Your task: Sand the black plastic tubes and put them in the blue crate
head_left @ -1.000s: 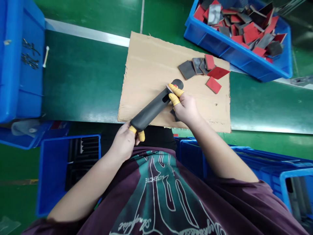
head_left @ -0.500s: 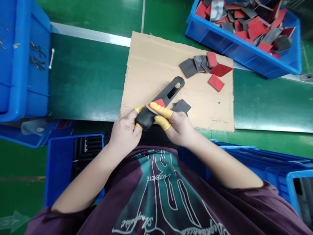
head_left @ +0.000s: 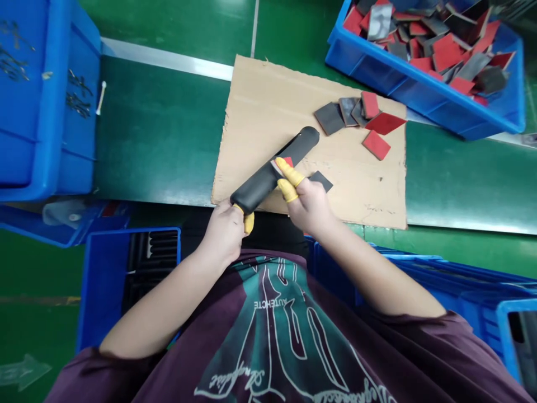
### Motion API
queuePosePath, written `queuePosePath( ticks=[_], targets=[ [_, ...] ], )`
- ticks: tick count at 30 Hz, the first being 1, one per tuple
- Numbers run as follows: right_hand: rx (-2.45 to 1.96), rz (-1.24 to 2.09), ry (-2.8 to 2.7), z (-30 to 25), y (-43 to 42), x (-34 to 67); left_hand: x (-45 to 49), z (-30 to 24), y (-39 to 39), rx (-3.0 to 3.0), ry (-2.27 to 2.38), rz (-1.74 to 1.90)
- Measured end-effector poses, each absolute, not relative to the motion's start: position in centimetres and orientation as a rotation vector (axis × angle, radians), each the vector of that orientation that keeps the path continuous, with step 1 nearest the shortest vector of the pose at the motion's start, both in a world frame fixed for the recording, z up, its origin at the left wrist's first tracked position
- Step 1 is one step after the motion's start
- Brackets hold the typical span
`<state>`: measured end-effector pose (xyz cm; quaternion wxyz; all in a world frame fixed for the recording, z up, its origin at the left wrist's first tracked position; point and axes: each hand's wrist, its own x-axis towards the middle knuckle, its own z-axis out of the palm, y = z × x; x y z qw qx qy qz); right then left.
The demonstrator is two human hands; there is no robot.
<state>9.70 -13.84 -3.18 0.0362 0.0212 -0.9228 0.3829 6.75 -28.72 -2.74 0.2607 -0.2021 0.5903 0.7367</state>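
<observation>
A long black handle point(head_left: 257, 183), rounded and with a slot near its far end, slants over the cardboard. My left hand point(head_left: 226, 228) is closed round its near end, yellow covers on the fingertips. In my right hand point(head_left: 305, 197), thumb and finger in yellow finger cots pinch a small red-faced sanding pad point(head_left: 288, 162) against the handle's side, about midway along. Part of the pad is hidden by the fingers. Just beyond that hand a dark grey square pad point(head_left: 321, 181) lies on the cardboard.
Several red and grey pads point(head_left: 376, 144) lie at the cardboard's point(head_left: 268, 95) upper right. Beyond them stands a blue bin point(head_left: 390, 78) heaped with similar pads. A large blue bin point(head_left: 75, 145) is at the left; a blue crate point(head_left: 100, 285) with black handles stands below the bench's point(head_left: 159, 129) edge.
The handle has been turned, so its slot now faces more sideways and its rounded side shows. My left hand has shifted down to the near end; my right hand has moved up along it.
</observation>
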Motion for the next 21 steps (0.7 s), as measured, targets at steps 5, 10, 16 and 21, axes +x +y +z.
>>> queuePosePath(
  ticks=[5,10,16,21],
  targets=[
    [0.215,1.254,-2.905,-3.7,-13.6,9.9,6.6,-2.7,-28.6,-0.548,1.56,2.036],
    [-0.141,1.371,-2.648,-6.2,-9.0,6.5,6.0,-2.2,-29.8,-0.432,1.467,2.124],
    [-0.119,1.446,-2.614,-6.5,-7.6,5.5,5.1,-3.6,-30.0,0.008,1.538,2.228],
    [-0.041,1.502,-2.568,-6.0,-8.3,5.7,3.3,-5.3,-27.8,0.307,2.367,2.125]
  ],
)
